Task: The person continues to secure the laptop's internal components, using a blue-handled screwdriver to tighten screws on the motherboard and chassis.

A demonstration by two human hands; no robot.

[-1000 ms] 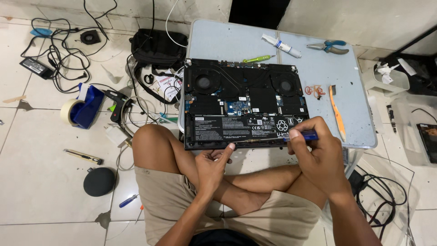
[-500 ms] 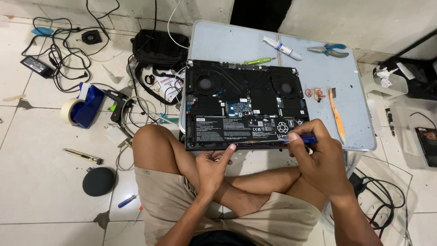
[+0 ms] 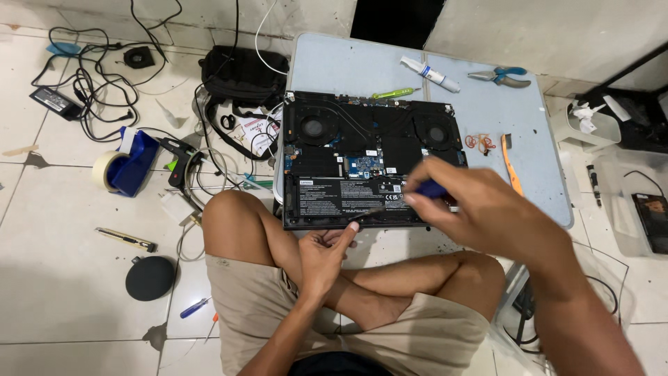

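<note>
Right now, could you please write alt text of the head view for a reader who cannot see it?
A person sits cross-legged on a tiled floor, the right hand holding a blue-handled tool over an opened laptop on a low blue table, the left hand touching its front edge. Cables, tape and tools lie around.

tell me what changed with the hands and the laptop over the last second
The right hand, gripping the blue-handled tool, lifted off the laptop's near right corner and swung left. The left hand stayed at the near edge; the open laptop did not move.
</note>
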